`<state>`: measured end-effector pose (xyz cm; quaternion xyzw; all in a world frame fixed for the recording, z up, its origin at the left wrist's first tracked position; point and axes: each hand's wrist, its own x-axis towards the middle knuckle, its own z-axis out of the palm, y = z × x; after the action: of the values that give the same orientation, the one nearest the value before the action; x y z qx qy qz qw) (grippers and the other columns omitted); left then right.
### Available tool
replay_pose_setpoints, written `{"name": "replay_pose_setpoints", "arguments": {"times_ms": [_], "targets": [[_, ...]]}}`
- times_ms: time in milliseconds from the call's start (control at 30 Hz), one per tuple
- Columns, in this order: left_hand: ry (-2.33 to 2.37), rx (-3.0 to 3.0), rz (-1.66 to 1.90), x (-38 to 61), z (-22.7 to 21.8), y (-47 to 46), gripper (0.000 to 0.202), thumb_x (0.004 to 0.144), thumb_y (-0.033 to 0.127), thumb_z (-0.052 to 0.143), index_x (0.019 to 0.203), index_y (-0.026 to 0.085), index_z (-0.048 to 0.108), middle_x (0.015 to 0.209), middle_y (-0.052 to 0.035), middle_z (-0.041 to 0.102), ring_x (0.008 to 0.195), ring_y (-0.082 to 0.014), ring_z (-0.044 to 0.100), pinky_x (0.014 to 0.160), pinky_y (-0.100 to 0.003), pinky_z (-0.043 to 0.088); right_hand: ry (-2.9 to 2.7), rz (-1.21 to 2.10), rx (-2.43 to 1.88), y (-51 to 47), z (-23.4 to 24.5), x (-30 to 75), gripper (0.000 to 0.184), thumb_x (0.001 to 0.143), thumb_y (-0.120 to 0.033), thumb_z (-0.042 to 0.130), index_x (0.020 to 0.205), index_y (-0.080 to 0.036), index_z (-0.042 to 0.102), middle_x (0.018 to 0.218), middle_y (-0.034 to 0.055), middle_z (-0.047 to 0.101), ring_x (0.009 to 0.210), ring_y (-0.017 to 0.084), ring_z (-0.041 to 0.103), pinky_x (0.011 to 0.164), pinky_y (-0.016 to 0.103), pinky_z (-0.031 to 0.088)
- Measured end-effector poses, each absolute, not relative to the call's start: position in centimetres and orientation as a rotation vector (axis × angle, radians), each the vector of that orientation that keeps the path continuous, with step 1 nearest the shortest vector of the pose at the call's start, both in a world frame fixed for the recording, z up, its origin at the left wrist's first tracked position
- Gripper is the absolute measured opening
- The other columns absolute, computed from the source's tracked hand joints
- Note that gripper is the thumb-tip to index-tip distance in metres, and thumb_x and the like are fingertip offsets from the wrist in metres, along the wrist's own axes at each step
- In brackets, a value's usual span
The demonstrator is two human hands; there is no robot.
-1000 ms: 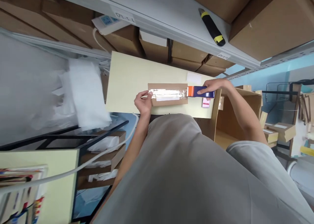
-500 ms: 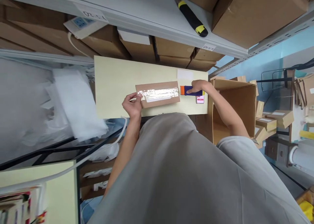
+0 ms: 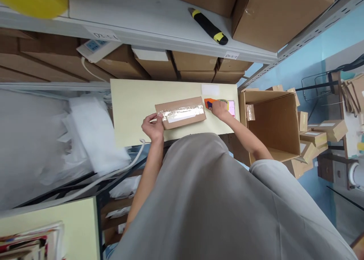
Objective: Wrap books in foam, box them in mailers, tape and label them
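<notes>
A flat brown cardboard box (image 3: 182, 117) lies on a pale yellow table (image 3: 131, 100), with a strip of clear shiny tape along its top. My left hand (image 3: 153, 125) is closed on the box's left end, fingers pinching the edge. My right hand (image 3: 220, 108) is closed round an orange and blue tape dispenser (image 3: 209, 102), which sits on the table at the box's right end. A pink and white phone (image 3: 231, 107) lies just right of that hand.
An open, large cardboard box (image 3: 270, 123) stands right of the table. A black and yellow utility knife (image 3: 209, 26) lies on the grey shelf (image 3: 142, 9) above, beside stacked cartons. White plastic wrapping (image 3: 93, 131) is heaped at left. A power strip (image 3: 95, 49) hangs under the shelf.
My right hand has drawn the tape dispenser left and down, from beyond the box's right end to right against it. The left hand stays on the box's left end.
</notes>
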<state>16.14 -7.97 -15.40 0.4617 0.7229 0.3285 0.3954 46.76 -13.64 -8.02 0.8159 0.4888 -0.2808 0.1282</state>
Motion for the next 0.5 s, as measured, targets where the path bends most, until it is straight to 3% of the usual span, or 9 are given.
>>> {"name": "replay_pose_setpoints", "arguments": {"times_ms": [133,267,500], "targets": [[1.827,1.172,0.820,16.0,-15.4,-8.1,0.024,0.089,0.033,0.077,0.108,0.018,0.078,0.106,-0.0075,0.080,0.078,-0.0180,0.066,0.081,-0.032,0.061,1.331,-0.761,2.498,-16.1,-11.0,46.1,0.060,0.119,-0.044,0.051,0.153,0.004,0.060,0.129,0.0358,0.079,0.123,0.043,0.077,0.107,0.047,0.055],[1.819,1.171,0.811,15.8,-15.6,-8.3,0.028,0.091,0.035,0.076,0.112,0.017,0.080,0.112,-0.0099,0.082,0.081,-0.0191,0.069,0.088,-0.035,0.062,1.351,-0.865,2.528,-18.1,-13.8,45.9,0.063,0.121,-0.032,0.038,0.165,0.012,0.037,0.127,0.0329,0.079,0.122,0.039,0.075,0.122,0.051,0.045],[1.803,1.210,0.859,16.0,-15.9,-9.5,0.034,0.098,0.036,0.072,0.124,0.016,0.080,0.128,-0.0140,0.082,0.095,-0.0194,0.075,0.097,-0.034,0.062,1.354,-0.853,2.610,-19.2,-16.9,45.2,0.049,0.116,-0.026,0.037,0.153,0.005,0.047,0.147,0.0358,0.070,0.138,0.039,0.063,0.127,0.051,0.038]]}}
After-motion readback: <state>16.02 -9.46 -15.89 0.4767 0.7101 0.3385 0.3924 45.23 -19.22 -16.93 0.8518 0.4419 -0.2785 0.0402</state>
